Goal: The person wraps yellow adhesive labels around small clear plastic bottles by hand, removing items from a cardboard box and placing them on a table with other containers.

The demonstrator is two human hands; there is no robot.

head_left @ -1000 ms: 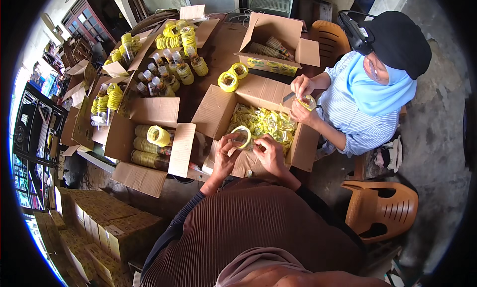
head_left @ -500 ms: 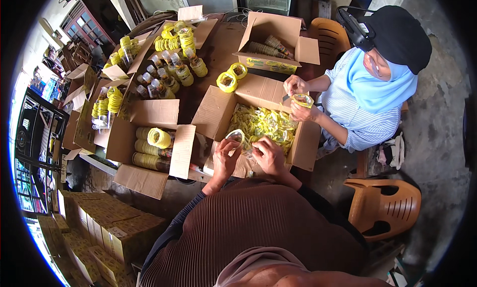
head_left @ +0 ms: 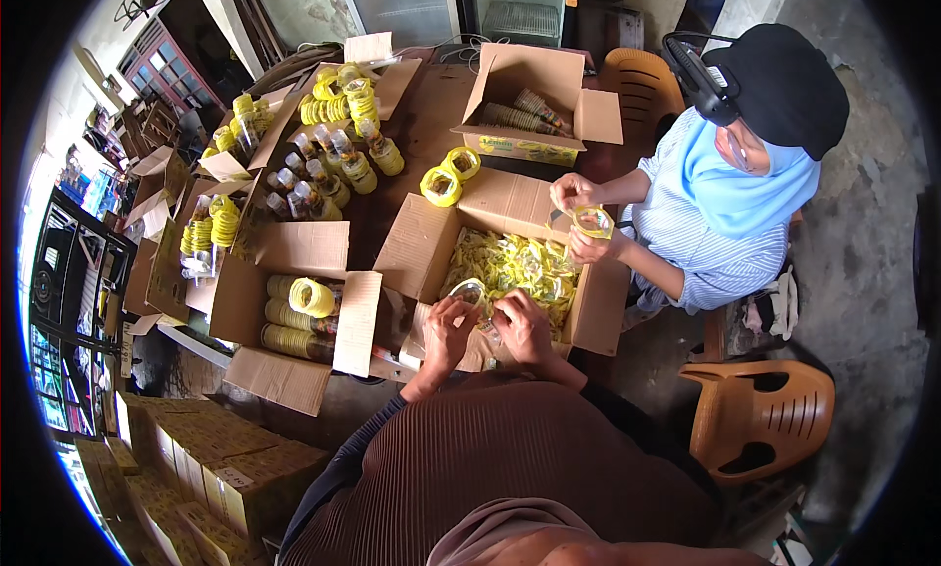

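My left hand (head_left: 448,337) is closed around a clear plastic cup (head_left: 470,291) with a yellowish rim, tilted over the near side of an open cardboard box. Beside it, my right hand (head_left: 523,327) is closed, its fingers bent together close to the cup; what they pinch is too small to make out. Under and beyond my hands, the cardboard box (head_left: 405,249) holds a heap of small yellow-and-clear packets (head_left: 515,262). Some clear plastic shows between my two hands.
Across the box, a co-worker (head_left: 686,218) handles a similar yellow-rimmed cup (head_left: 592,222). Two yellow-rimmed cups (head_left: 441,186) stand behind the box. Left is a carton (head_left: 358,321) of stacked cups; farther back are filled cups (head_left: 304,189) and another carton (head_left: 534,71). An orange chair (head_left: 725,409) stands right.
The whole view has shifted, so things sit slightly lower in the picture. My hands stay close together at the cup, with only small finger movement. The co-worker's cup has turned slightly.
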